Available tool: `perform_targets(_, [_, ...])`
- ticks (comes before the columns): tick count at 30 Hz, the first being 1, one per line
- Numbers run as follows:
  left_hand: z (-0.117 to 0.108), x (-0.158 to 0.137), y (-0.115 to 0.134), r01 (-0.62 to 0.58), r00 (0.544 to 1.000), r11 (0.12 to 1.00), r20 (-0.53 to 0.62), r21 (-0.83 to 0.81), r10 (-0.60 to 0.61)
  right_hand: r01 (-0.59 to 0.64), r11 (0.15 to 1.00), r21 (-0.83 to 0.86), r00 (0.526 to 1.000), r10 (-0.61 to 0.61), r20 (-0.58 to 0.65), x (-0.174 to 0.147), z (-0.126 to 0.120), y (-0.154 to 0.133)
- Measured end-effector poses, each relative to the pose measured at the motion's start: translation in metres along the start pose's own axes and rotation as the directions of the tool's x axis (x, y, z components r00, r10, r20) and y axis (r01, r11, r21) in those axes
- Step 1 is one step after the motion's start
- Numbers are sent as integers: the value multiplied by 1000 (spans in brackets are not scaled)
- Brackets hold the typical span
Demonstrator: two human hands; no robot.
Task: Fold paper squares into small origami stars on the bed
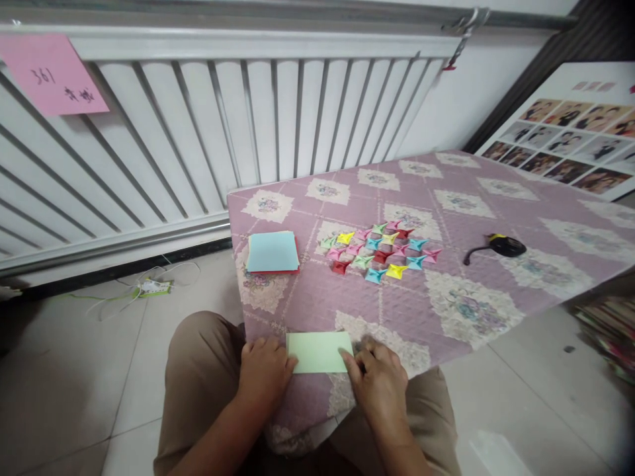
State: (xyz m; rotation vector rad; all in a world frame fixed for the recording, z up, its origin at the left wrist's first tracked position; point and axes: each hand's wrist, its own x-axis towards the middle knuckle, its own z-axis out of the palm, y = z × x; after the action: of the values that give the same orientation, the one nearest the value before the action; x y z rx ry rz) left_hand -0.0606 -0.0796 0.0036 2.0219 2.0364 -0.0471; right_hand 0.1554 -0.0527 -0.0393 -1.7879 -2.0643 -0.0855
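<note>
A light green sheet of paper (320,352), a wide rectangle that looks folded over, lies flat near the table's front edge. At its left end is my left hand (265,373), closed with the thumb at the lower corner and the fingers bent beside it. My right hand (380,380) grips the right end, its thumb resting on top of the paper and its other fingers curled. Beyond the paper, to the left, sits a stack of coloured paper (272,251) with a light blue sheet on top. Several small folded paper shapes (381,256) in mixed colours stand in rows farther back.
A purple patterned cloth (317,297) covers the table. On the right lies a black object with a strap (507,246). A white radiator (278,119) runs along the wall behind. A photo board (560,139) leans at the back right, and a power strip (155,287) is on the floor.
</note>
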Motion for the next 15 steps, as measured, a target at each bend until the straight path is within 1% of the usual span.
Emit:
perform_targets(8, [0, 3, 0, 1, 1000, 1000, 16, -10, 0, -7, 999, -46, 999, 9, 33, 1, -2, -2])
perform_targets(15, [1, 4, 0, 0, 1000, 1000, 18, -8, 0, -17, 999, -49, 999, 19, 38, 2, -4, -4])
